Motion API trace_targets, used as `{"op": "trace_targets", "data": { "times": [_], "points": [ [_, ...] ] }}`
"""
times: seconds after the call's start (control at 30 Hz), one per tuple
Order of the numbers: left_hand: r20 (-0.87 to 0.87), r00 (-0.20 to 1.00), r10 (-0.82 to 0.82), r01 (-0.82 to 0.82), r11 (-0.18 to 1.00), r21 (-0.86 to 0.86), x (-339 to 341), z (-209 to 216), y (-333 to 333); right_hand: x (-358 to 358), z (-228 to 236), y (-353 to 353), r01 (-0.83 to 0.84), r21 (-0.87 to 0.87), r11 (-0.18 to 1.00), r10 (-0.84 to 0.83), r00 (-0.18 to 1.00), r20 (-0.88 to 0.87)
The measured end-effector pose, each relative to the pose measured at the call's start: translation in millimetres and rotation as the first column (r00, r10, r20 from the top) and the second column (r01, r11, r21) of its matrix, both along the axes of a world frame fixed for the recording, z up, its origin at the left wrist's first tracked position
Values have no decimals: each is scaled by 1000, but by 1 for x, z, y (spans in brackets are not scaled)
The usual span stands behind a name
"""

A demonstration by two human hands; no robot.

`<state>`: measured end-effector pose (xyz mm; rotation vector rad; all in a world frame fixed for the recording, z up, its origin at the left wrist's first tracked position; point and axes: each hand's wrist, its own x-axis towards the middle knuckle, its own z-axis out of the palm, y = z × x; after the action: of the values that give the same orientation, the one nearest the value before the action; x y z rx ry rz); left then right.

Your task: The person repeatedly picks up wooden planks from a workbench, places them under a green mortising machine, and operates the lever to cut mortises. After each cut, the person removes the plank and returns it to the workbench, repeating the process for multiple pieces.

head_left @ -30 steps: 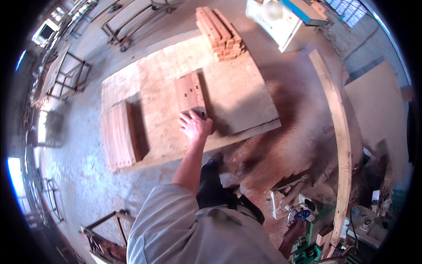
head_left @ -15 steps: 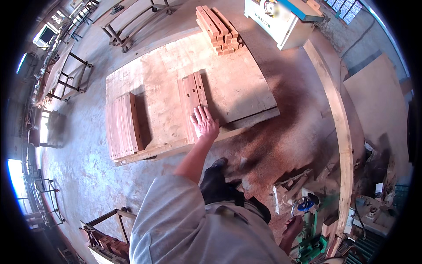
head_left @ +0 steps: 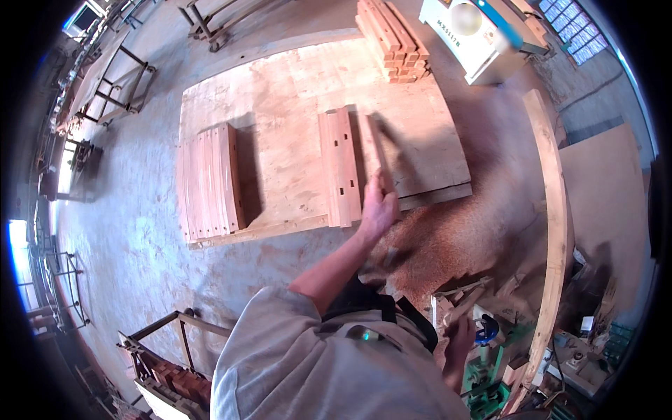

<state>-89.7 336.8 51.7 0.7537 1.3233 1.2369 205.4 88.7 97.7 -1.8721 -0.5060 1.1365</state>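
Note:
My left hand (head_left: 381,206) is closed around the near end of a narrow wooden strip (head_left: 373,145). The strip stands apart from two slotted wooden pieces (head_left: 341,171) that lie side by side just left of it. All of these are on a large plywood board (head_left: 287,98). At the lower right, my right hand (head_left: 459,339) hangs beside a blue handwheel (head_left: 486,329) on a green machine. Its fingers are blurred, and I cannot tell whether it touches anything.
A row of wooden pieces (head_left: 208,182) lies on the board's left side. Stacked wooden bars (head_left: 393,43) occupy the far right corner. A white and blue machine (head_left: 462,38) stands beyond. A long timber (head_left: 551,231) runs along the right. Sawdust (head_left: 455,231) covers the floor near the board.
My left hand has gone from resting flat on the slotted pieces to gripping one strip, now separated to the right. My right hand has shifted slightly. The whole view has shifted too.

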Motion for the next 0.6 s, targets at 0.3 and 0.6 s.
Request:
{"op": "trace_targets", "data": {
  "times": [0.3, 0.6],
  "points": [
    [-275, 914, -298, 396, 802, 447, 49, 41, -79, -121, 27, 144, -107, 232, 967, 228, 775, -590],
    [-741, 670, -47, 284, 938, 197, -74, -4, -87, -104, 19, 145, -33, -29, 999, 10, 808, -589]
  ]
}}
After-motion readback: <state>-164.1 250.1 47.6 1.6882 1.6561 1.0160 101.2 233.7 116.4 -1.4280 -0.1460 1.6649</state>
